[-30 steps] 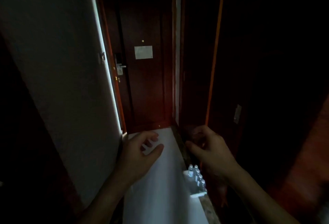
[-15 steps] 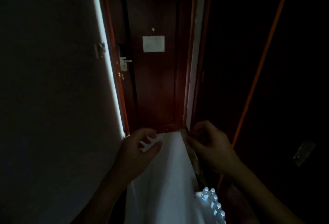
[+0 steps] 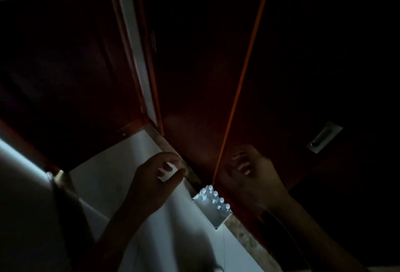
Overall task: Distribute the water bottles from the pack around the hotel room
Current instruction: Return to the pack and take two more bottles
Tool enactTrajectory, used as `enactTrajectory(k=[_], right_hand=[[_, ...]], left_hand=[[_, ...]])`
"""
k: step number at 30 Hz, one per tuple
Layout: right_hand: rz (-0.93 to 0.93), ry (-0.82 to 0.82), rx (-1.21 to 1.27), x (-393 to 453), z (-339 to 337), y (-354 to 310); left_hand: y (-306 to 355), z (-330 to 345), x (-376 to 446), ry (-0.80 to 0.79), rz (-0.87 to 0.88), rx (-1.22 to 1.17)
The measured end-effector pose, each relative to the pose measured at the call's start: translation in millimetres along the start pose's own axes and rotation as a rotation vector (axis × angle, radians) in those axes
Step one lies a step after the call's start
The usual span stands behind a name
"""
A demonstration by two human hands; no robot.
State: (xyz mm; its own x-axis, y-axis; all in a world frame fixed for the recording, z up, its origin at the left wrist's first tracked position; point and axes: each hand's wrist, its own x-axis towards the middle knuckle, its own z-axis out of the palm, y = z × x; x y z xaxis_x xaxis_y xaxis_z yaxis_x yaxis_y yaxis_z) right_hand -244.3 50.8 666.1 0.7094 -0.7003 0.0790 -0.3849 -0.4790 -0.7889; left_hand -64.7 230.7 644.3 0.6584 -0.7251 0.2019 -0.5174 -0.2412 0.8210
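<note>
Five clear plastic water bottles (image 3: pixel 214 198) stand in an open white pack (image 3: pixel 213 215) on the pale floor (image 3: pixel 121 163). Left hand (image 3: pixel 151 183) and right hand (image 3: pixel 253 176) hover above, fingers loosely curled, holding nothing.

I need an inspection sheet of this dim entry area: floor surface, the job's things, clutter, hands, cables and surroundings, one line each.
Surface: pale floor, lit, with a speckled stone strip along the right.
Job's things: open pack on the floor by the strip, water bottles upright inside.
Clutter: nothing seen.
Grippers: left hand and right hand, above the pack, fingers loosely curled, holding nothing.
Cables: nothing seen.
Surroundings: dark wooden panels; recessed metal handle on the right; much too dark to read.
</note>
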Motion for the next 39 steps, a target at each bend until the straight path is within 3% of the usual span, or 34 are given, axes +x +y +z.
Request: enactTrajectory(k=[10,20,25,33,39], right_hand=[[0.309,0.084,0.079,88,81,172],[0.638,0.149,0.086,119,183,324],[0.772,0.136,0.065,115,261,421],[1.02,0.318,0.077,114,381,594],[1.027,0.283,-0.055,117,461,742]], left_hand=[[-139,121,114,-0.235,-0.144,0.05],[-294,260,164,-0.394,-0.297,-0.002],[-397,349,176,-0.501,-0.278,0.065],[-590,480,176,-0.605,-0.261,0.197],[-718,574,155,-0.6,-0.175,0.227]])
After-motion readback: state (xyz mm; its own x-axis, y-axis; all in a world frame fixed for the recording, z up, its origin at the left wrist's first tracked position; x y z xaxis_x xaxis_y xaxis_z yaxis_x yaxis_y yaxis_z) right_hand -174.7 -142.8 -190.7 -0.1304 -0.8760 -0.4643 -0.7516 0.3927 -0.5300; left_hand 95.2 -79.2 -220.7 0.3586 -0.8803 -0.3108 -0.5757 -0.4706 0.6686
